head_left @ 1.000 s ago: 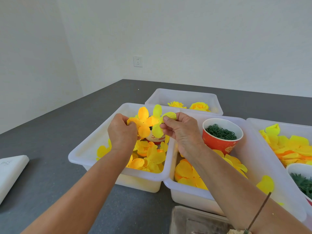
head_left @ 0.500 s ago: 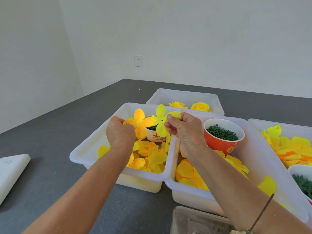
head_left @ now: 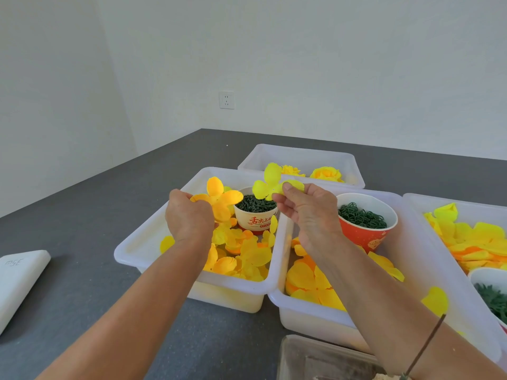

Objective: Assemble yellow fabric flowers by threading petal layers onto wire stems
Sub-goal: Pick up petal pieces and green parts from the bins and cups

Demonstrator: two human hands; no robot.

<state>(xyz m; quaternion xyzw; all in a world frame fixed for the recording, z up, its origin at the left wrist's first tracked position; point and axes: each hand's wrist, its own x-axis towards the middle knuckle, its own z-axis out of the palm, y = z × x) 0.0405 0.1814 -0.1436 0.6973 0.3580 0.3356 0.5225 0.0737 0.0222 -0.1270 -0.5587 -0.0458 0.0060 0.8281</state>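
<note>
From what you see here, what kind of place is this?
Probably a small craft workstation for handmade flower assembly: white bins of loose yellow petal layers on a grey worktop, cups of green parts, finished flowers in a back bin, bare walls.

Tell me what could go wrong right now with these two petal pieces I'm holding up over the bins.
The right hand pinches the pale yellow petal layer by one petal only, so it might slip and drop into the cream cup of green pieces below. The left hand holds the orange-yellow petal layer over the loose petals in the left bin; dropped, it could get lost among them.
</note>
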